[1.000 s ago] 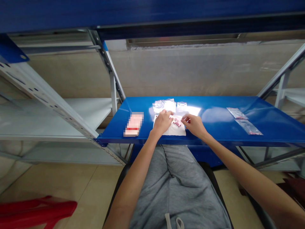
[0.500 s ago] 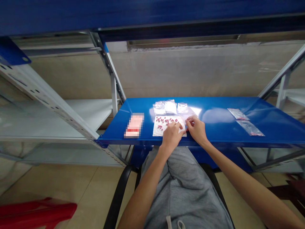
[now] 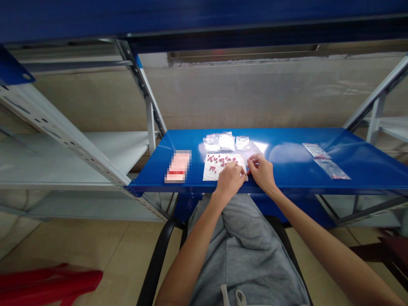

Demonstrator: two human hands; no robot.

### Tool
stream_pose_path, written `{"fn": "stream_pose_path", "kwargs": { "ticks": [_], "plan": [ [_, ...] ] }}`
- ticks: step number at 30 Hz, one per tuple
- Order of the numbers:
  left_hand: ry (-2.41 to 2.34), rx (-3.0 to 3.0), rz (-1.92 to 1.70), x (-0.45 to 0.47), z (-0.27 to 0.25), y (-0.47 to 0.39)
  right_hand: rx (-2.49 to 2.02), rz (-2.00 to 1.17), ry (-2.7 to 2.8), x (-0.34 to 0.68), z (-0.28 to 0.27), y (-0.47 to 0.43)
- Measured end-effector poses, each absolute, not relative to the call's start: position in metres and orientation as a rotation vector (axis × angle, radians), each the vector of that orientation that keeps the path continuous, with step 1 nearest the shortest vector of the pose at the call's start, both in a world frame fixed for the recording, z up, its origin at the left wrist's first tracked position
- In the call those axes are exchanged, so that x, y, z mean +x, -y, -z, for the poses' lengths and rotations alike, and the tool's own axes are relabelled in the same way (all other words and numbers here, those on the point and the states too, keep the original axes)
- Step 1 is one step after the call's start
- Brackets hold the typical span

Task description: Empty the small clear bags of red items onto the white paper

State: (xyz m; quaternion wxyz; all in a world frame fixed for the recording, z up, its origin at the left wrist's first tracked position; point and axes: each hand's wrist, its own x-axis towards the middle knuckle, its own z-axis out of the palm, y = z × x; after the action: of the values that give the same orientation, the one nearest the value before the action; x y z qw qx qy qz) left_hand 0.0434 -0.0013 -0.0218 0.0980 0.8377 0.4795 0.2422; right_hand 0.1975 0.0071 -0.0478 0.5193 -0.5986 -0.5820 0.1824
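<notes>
A white sheet (image 3: 210,172) strewn with several small pink-red pieces (image 3: 218,160) lies on the blue shelf (image 3: 287,165) near its front edge. My left hand (image 3: 230,180) rests on the sheet's right part, fingers curled. My right hand (image 3: 262,172) is close beside it at the sheet's right edge, and the fingertips of both hands meet over something small that I cannot make out. Just behind the sheet lie three small clear bags (image 3: 226,141).
A blurred pink pack (image 3: 177,166) lies left of the sheet. Two filled clear bags (image 3: 323,159) lie at the shelf's right end. Grey shelf posts slant at left and right. A red object (image 3: 47,282) is on the floor at left.
My left hand has moved from the sheet's far left to its right edge, uncovering the pieces. The right hand has stayed close to where it was.
</notes>
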Motion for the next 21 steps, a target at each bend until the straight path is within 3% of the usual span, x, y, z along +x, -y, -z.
{"fn": "stream_pose_path", "kwargs": {
  "ticks": [11,21],
  "plan": [
    [-1.540,2.422,-0.798,0.010,0.014,-0.061,-1.466,-0.430,1.411,0.197,0.049,-0.006],
    [-1.531,2.332,-0.951,0.010,0.010,-0.049,-1.390,-0.557,1.289,0.198,0.036,-0.001]
  ]
}}
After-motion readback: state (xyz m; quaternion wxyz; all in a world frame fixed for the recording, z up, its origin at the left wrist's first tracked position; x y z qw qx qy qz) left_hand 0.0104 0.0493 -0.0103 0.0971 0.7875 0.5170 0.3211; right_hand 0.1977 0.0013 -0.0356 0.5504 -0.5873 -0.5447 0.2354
